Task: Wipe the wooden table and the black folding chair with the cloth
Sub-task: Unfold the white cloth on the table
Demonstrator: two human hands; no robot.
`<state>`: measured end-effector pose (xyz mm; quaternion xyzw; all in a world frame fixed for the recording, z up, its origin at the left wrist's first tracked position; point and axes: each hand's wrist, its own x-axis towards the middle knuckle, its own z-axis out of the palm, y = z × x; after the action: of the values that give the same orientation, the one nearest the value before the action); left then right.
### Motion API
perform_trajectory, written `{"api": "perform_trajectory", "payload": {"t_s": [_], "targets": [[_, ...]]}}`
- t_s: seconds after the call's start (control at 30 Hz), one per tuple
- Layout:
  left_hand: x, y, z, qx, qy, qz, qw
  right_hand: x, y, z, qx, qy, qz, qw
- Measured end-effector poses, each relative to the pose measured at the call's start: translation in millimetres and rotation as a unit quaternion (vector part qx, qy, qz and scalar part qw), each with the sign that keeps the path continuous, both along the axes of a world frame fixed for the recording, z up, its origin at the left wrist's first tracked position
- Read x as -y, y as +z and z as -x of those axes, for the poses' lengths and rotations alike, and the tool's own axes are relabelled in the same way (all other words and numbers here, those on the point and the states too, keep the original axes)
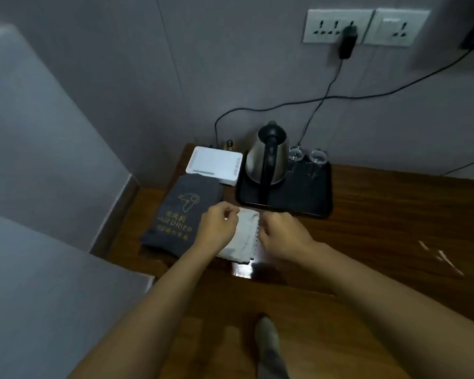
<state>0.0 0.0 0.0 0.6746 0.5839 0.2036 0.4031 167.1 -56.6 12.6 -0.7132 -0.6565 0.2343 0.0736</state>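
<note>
A white cloth (pixel 244 233) lies on the dark wooden table (pixel 394 220) near its front edge. My left hand (pixel 216 228) pinches the cloth's left side with curled fingers. My right hand (pixel 283 235) grips its right edge, fingers curled. The cloth is stretched between both hands. No black folding chair is in view.
A grey hair drier bag (pixel 179 214) lies left of the cloth. Behind it sit a white box (pixel 215 165) and a black tray (pixel 307 195) with a steel kettle (pixel 268 157) and two glasses (pixel 307 155). Cables hang from wall sockets (pixel 364 27). A socked foot (pixel 268 346) stands below.
</note>
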Motion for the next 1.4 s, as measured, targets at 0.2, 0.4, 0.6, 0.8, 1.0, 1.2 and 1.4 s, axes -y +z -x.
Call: {"api": "perform_trajectory", "payload": {"t_s": [0.2, 0.4, 0.6, 0.8, 1.0, 1.2, 1.4], "targets": [[-24.1, -73.8, -2.5, -0.036, 0.058, 0.083, 0.994, -49.7, -64.1, 10.9, 0.014, 0.076, 0.043, 0.996], [-27.6, -133.5, 12.6, -0.194, 0.068, 0.113, 0.972, -80.0, -126.0, 25.6, 0.037, 0.144, 0.052, 0.988], [-22.2, -156.0, 20.6, -0.295, 0.083, 0.041, 0.951, -97.9, -175.3, 43.0, 0.095, 0.213, 0.039, 0.972], [-30.9, -167.0, 26.3, -0.228, 0.087, 0.041, 0.969, -91.8, -208.9, 58.7, 0.172, 0.229, -0.034, 0.957], [-45.4, -163.8, 22.9, -0.098, 0.071, 0.019, 0.992, -93.9, -207.5, 57.8, 0.144, 0.181, -0.086, 0.969], [-38.4, -124.9, 8.5, 0.114, 0.068, -0.004, 0.991, -73.4, -158.1, 33.5, -0.28, -0.039, -0.032, 0.959], [-21.9, -54.3, -13.0, 0.093, -0.074, -0.153, 0.981, -38.0, -82.2, -6.5, -0.775, -0.26, 0.049, 0.573]]}}
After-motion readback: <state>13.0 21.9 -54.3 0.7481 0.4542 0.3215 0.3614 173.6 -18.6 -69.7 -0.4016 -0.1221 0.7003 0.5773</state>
